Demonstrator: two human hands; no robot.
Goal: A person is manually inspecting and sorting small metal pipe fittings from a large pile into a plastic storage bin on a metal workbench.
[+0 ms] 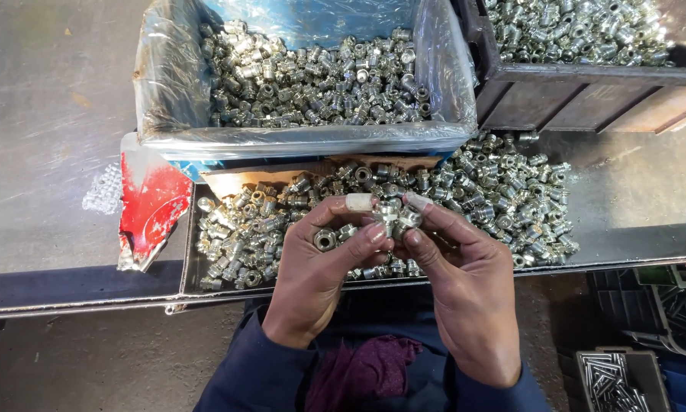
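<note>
Silvery metal fittings [392, 216] are sitting pinched between the fingertips of both hands, raised just above the heap of loose fittings [503, 194] that is spreading across the dark tray [633, 229]. From the head camera, the left hand [320, 263] is closing thumb and taped forefinger on the cluster's left side while cradling further fittings [326, 239] in its palm. The right hand [457, 267] is gripping the same cluster from the right, fingers pressed together. Behind them, a plastic-lined blue bin [305, 137] and a dark crate [587, 76] are holding more such parts.
</note>
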